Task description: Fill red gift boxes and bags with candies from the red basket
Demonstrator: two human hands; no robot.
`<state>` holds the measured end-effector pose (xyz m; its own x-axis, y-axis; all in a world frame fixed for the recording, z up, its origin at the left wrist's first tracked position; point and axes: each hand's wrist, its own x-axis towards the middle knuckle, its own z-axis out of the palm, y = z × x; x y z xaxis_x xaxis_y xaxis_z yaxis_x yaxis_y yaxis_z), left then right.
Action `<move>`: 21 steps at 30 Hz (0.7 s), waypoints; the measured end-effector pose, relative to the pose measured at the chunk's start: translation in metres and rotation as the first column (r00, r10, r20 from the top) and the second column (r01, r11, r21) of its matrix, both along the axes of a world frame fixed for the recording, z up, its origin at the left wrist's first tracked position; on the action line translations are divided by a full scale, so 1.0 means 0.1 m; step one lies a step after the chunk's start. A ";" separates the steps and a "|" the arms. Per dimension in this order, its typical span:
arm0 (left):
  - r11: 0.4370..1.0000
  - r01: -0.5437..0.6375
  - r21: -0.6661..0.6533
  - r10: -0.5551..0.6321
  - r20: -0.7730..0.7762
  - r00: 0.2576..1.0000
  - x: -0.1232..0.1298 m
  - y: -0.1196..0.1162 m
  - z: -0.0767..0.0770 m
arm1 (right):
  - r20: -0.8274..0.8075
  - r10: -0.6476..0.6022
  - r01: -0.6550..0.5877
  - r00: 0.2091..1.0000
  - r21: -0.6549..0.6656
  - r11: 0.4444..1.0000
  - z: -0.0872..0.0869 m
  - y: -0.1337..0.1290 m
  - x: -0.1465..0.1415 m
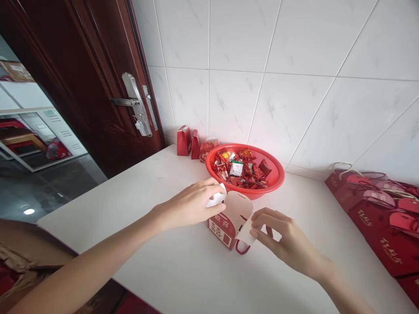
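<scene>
A small red and white paper box (pixel 222 226) stands on the white table with its top flaps up and a dark red cord hanging at its right side. My left hand (pixel 199 200) grips the white flap on the box's left side between thumb and fingers. On the right side, my right hand (pixel 278 231) pinches the other white flap with thumb and fingertips. Just behind the box sits a red plastic basket (pixel 277 178) holding many wrapped sweets (pixel 236 168), mostly red. The inside bottom of the box is hidden.
Small red boxes (pixel 183 141) stand by the tiled wall, left of the basket. Red gift bags (pixel 369 218) with cord handles lie along the right side of the white table (pixel 157 179). A dark brown door (pixel 98 78) is at the left.
</scene>
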<state>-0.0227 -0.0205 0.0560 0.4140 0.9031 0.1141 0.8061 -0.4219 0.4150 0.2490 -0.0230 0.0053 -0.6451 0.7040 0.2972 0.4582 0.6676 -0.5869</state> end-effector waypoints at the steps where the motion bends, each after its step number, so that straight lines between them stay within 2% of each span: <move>1: 1.000 -0.011 -0.024 0.011 0.006 1.000 -0.02 -0.01 -0.01 | -0.018 -0.005 0.005 1.000 -0.027 1.000 -0.01 0.00 0.00; 7: 0.981 -0.007 -0.195 -0.001 -0.039 0.999 -0.16 -0.07 -0.02 | -0.124 -0.012 -0.010 0.992 -0.174 0.985 -0.03 0.06 0.01; 11: 0.956 0.065 -0.287 -0.084 -0.054 0.995 -0.13 -0.16 0.00 | -0.183 -0.012 -0.017 0.983 -0.158 0.987 -0.11 0.16 0.02; 13: 0.936 0.034 -0.351 -0.068 -0.085 0.994 -0.08 -0.21 0.04 | -0.186 -0.013 -0.014 0.982 -0.141 0.990 -0.14 0.22 0.02; 15: 0.910 -0.051 -0.412 -0.011 -0.148 0.989 -0.01 -0.24 0.08 | -0.171 -0.023 0.008 0.985 -0.088 0.996 -0.13 0.24 -0.01; 17: 0.896 -0.118 -0.428 0.035 -0.197 0.980 0.05 -0.25 0.12 | -0.191 -0.039 0.042 0.981 0.012 0.999 -0.03 0.21 -0.05; 19: 0.903 -0.143 -0.404 0.063 -0.206 0.976 0.09 -0.24 0.14 | -0.277 -0.014 0.044 0.961 0.100 0.994 0.17 0.10 -0.10; 21: 0.921 -0.151 -0.359 0.081 -0.205 0.975 0.14 -0.24 0.15 | -0.397 0.082 -0.042 0.914 0.110 0.993 0.39 -0.07 -0.11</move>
